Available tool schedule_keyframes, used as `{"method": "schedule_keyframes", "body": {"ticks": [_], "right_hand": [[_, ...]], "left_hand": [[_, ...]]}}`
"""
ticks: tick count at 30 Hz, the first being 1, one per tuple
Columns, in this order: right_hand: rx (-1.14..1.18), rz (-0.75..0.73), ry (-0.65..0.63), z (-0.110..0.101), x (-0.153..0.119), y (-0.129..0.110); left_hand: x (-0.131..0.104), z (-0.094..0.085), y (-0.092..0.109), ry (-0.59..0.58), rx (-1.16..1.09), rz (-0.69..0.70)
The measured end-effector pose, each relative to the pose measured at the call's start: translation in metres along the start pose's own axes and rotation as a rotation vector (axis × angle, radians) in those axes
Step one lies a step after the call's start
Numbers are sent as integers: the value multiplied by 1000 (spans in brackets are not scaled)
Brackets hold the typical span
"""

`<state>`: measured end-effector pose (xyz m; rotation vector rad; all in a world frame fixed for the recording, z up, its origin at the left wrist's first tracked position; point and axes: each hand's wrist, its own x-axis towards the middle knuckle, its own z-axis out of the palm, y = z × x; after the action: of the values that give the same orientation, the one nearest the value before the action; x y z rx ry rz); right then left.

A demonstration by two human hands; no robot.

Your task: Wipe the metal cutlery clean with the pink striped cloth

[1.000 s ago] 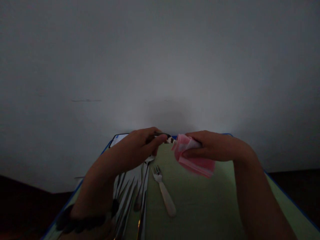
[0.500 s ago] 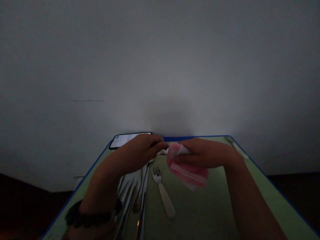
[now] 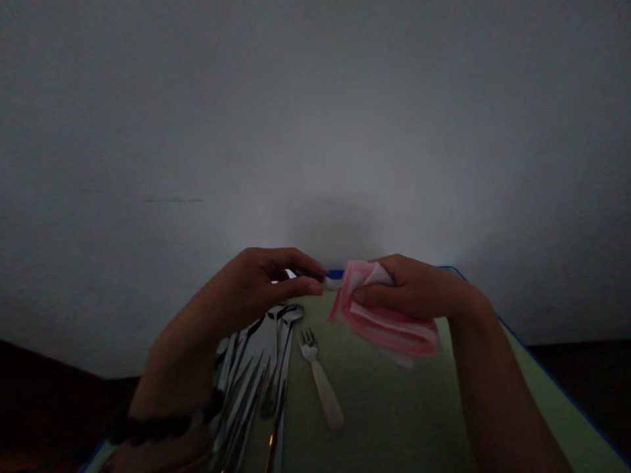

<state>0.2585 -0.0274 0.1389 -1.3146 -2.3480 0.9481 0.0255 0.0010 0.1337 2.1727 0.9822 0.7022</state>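
My left hand (image 3: 269,279), a dark beaded bracelet (image 3: 158,427) on its wrist, pinches one end of a pale, slim piece of cutlery (image 3: 332,284). Its kind is hidden by my fingers and the cloth. My right hand (image 3: 409,286) grips a folded pink and white cloth (image 3: 394,328), which covers the other end of that piece. Below and between my hands, a fork (image 3: 323,387) with a pale handle lies on the green table (image 3: 389,407), tines pointing away from me. Several metal spoons and other cutlery pieces (image 3: 256,374) lie in a bunch under my left forearm.
The table's blue edge (image 3: 336,274) runs along a grey wall (image 3: 325,131) just behind my hands. My arms cover parts of the table's left and right sides. Dark floor shows at both sides.
My right hand and the cloth have shifted right and slightly up. The left hand has risen with its fingers straighter, uncovering spoon heads and hiding most of the phone behind it.
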Motion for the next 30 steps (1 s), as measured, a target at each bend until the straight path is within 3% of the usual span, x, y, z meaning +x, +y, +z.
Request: {"method": "schedule_keyframes", "body": {"ticks": [9, 15, 22, 30], "right_hand": [[-5, -134, -123, 4, 6, -5], [3, -113, -126, 3, 4, -2], [5, -44, -80, -3, -3, 5], [-56, -141, -51, 2, 6, 0]], "left_hand": [[2, 9, 17, -151, 179, -12], [2, 10, 23, -98, 265, 5], [4, 17, 13, -53, 67, -143], [10, 31, 20, -61, 168, -30]]}}
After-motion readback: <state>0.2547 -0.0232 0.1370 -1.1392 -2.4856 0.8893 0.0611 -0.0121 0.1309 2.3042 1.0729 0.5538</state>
